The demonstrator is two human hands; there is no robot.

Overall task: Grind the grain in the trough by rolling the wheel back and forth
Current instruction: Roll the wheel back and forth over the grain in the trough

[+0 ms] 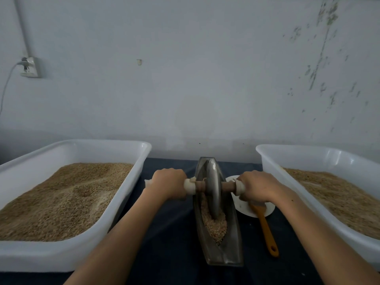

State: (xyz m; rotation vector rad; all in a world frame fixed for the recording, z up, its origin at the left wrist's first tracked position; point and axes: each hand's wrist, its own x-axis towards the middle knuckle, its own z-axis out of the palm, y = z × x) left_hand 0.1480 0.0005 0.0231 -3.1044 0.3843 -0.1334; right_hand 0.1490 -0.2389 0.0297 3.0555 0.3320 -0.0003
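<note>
1. Head view: the narrow boat-shaped grey metal trough [218, 239] lies lengthwise on the dark blue tabletop [174, 223], its near end towards the person; its far tip is partly hidden behind the grey metal disc wheel [213, 190].
2. The wheel stands upright in the trough's middle, its lower rim sunk in the pale brown crushed grain [213, 225], which fills the near half.
3. The left hand [167, 183] is curled round the white-wrapped left end of the wooden axle [200, 185]; the right hand [257, 187] grips the right end likewise. Fingertips are tucked under and unseen.
4. A white round plate [242, 206] and an orange-handled spatula [266, 229] lie right of the trough, both partly covered by the right hand.
5. Two large white plastic tubs of grain flank the trough, left [86, 149] and right [308, 153], each cut off by the frame's edge, leaving a narrow lane of tabletop.
6. No writing is legible.
</note>
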